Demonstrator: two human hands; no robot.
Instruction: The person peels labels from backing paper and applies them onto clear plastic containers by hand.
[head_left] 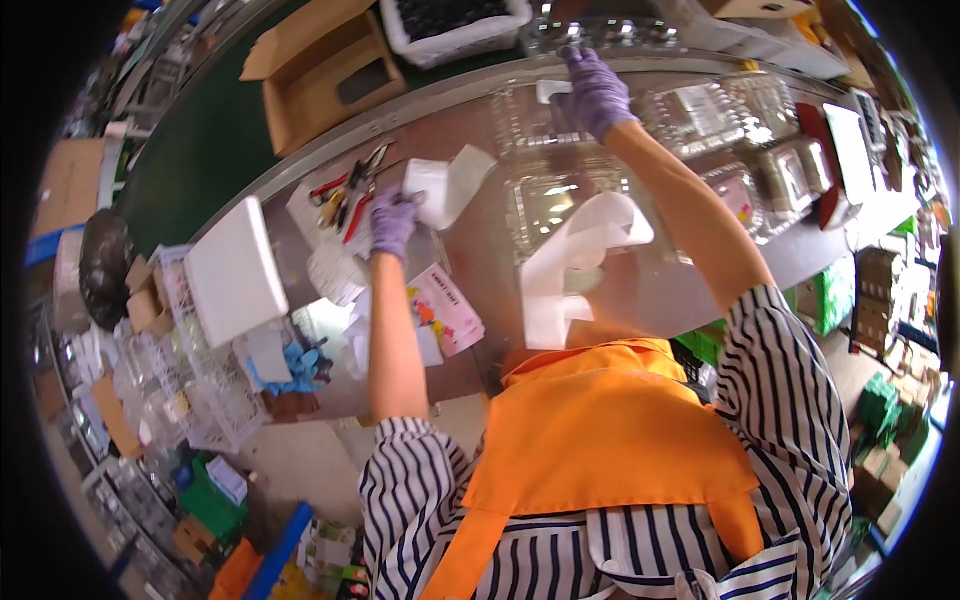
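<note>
My left hand [393, 222], in a purple glove, is over the left part of the metal table with its fingers drawn together. What they hold is too small to make out. Close beside it lie red-handled hand tools [358, 190] and a white box-like paper piece [428, 190]. My right hand [597, 95], also gloved, stretches to the far side of the table with fingers extended and thumb apart. It is over a clear plastic container [525, 115]; contact cannot be told. Another clear container [545, 205] lies nearer, with a curling white label strip [560, 255] partly over it.
A pink printed card [445, 310] lies near the table's front. Clear clamshell boxes [690, 115] crowd the right side. Beyond the table's raised edge are an open cardboard box [325, 80] and a white basket [455, 40] of dark items. A white foam lid [237, 275] stands left.
</note>
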